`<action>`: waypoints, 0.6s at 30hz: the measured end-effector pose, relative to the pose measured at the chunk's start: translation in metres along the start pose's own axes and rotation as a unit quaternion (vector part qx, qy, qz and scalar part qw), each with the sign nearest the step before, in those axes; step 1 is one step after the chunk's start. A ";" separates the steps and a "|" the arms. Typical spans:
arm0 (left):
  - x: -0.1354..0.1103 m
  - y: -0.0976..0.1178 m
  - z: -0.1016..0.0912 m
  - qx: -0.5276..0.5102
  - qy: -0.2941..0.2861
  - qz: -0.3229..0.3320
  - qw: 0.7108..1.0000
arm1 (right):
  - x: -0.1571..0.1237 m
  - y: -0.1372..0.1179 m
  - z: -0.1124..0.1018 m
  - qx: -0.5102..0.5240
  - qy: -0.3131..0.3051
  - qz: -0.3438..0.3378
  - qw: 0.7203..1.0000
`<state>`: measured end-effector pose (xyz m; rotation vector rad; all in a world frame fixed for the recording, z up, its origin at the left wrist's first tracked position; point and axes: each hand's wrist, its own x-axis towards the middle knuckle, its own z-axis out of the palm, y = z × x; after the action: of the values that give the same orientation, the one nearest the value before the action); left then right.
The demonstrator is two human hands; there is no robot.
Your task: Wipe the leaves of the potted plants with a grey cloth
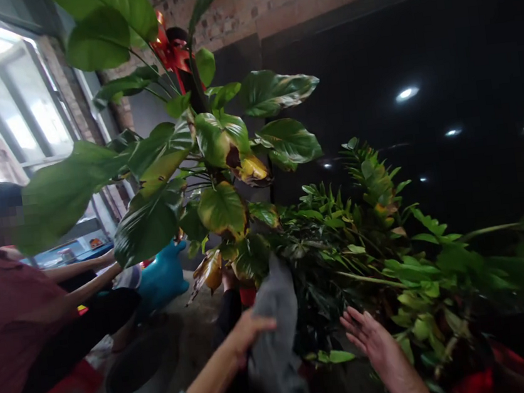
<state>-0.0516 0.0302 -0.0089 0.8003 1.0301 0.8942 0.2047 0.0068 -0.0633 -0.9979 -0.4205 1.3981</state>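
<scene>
My left hand (253,331), a bangle around its wrist, grips a grey cloth (278,340) that hangs down in front of the plants. To its right, my right hand (369,336) is held out with the fingers apart and nothing in them, close to the low green foliage (334,295). Above both hands rises a tall broad-leaved plant (223,210). Several of its leaves have yellow and brown patches, and a dry, browned leaf (210,272) droops near its base.
At the left a person in a dark red shirt (5,314) sits low with arms stretched forward. A grey basin (138,374) stands on the floor beside them, near a blue plastic toy (163,274). A red ribbon (172,49) is tied high on the plant. Behind is a glossy black panel (422,109).
</scene>
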 end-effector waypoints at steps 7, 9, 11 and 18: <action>-0.036 0.017 -0.018 -0.031 -0.034 0.057 0.997 | -0.009 -0.012 0.000 -0.013 0.016 0.015 1.000; -0.035 0.057 -0.011 -0.081 0.038 0.090 0.992 | -0.009 -0.012 0.000 -0.010 0.015 0.015 1.000; -0.027 0.078 -0.003 -0.121 0.087 0.101 0.984 | -0.008 -0.010 0.001 -0.009 0.012 0.007 1.000; -0.012 -0.024 0.003 0.016 -0.036 -0.009 0.999 | -0.005 -0.002 -0.002 -0.042 0.008 -0.014 0.999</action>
<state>-0.0466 0.0084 -0.0251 0.8425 0.9893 0.8299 0.2064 0.0015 -0.0617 -1.0685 -0.4826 1.3559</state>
